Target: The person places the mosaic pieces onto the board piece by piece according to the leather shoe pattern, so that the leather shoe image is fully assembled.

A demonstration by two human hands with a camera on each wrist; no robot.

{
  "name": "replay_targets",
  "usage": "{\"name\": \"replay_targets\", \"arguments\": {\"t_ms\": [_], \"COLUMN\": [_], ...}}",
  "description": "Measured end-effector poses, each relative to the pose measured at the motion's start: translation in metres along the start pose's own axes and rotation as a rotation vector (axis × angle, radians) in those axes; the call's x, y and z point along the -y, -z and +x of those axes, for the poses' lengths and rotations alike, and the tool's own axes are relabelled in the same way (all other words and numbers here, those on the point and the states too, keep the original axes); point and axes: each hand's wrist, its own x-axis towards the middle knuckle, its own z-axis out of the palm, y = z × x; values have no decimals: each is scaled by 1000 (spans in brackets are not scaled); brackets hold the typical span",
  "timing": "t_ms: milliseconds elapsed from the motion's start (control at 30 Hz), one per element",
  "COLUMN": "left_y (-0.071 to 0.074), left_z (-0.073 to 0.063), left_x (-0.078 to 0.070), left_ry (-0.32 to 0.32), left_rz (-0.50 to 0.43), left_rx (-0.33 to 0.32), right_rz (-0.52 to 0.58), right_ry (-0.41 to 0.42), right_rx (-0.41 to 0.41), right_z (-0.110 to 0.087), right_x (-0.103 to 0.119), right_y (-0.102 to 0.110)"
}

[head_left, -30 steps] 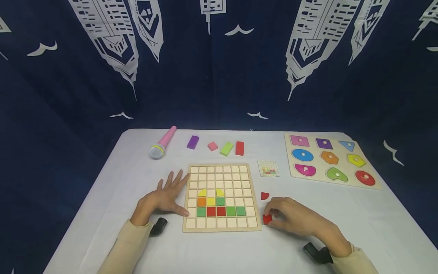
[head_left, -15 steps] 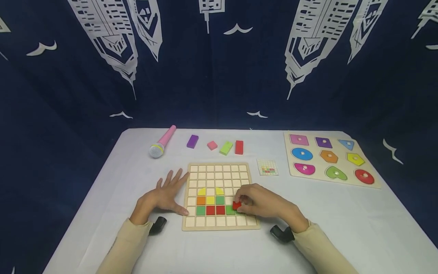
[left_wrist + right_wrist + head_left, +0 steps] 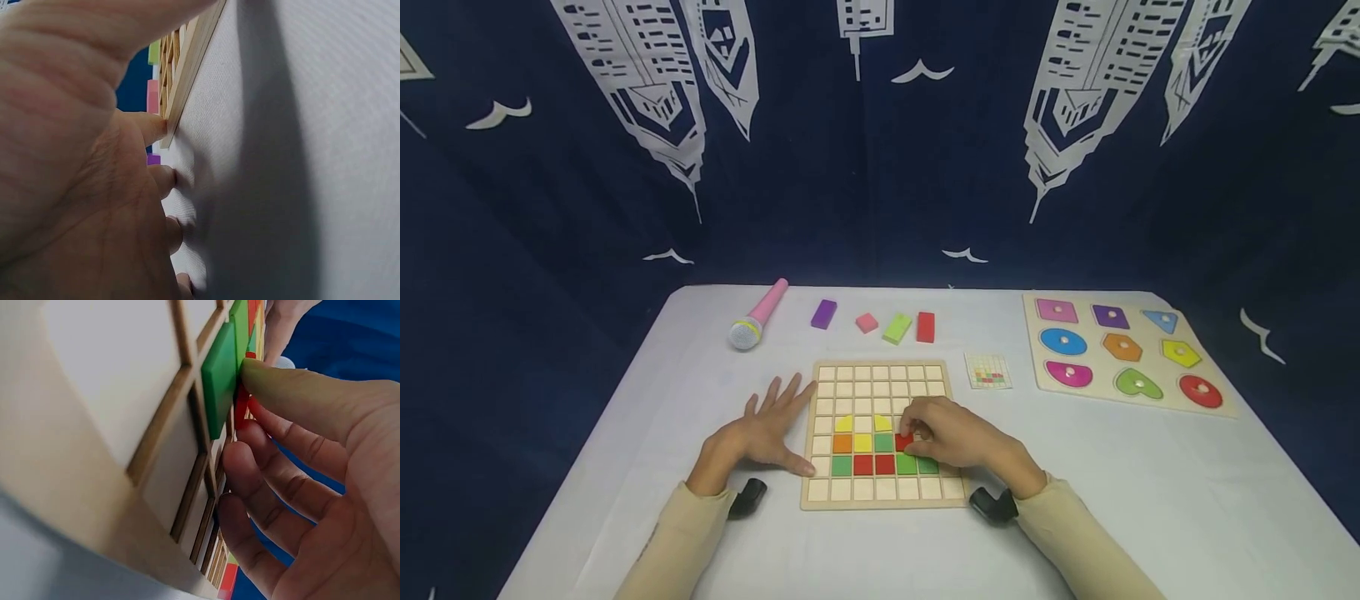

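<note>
A wooden grid board [image 3: 883, 504] lies on the white table, with green, red, orange and yellow tiles in its lower middle cells. My right hand [image 3: 951, 433] pinches a red square tile [image 3: 904, 442] between thumb and fingers, at the cell right of a green tile [image 3: 883, 442]. In the right wrist view the red tile [image 3: 241, 406] shows under the thumb, beside a green tile [image 3: 219, 381] in the row nearer me. With fingers spread, my left hand [image 3: 763, 429] rests at the board's left edge, thumb and index fingertip against the frame.
Behind the board lie a purple block [image 3: 823, 314], a pink block [image 3: 867, 322], a lime block [image 3: 897, 328] and a red block [image 3: 926, 327]. A toy microphone [image 3: 758, 317] is at back left. A pattern card [image 3: 988, 372] and shape puzzle [image 3: 1116, 400] lie to the right.
My right hand has picked up the red square tile from the table right of the board and carried it left to a cell beside the green tile. My left hand has stayed put.
</note>
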Motion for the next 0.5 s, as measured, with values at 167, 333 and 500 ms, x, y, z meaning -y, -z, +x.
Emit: {"name": "replay_targets", "arguments": {"t_ms": [167, 333, 500], "left_y": [0, -3, -2], "left_z": [0, 2, 3], "left_x": [1, 1, 1], "left_ry": [2, 7, 4], "left_rz": [-2, 3, 4], "left_rx": [2, 12, 3], "right_rz": [0, 31, 58], "right_ry": [-1, 37, -59], "right_rx": [-13, -3, -25], "right_z": [-1, -13, -31], "right_x": [0, -8, -30], "right_y": [-1, 6, 29]}}
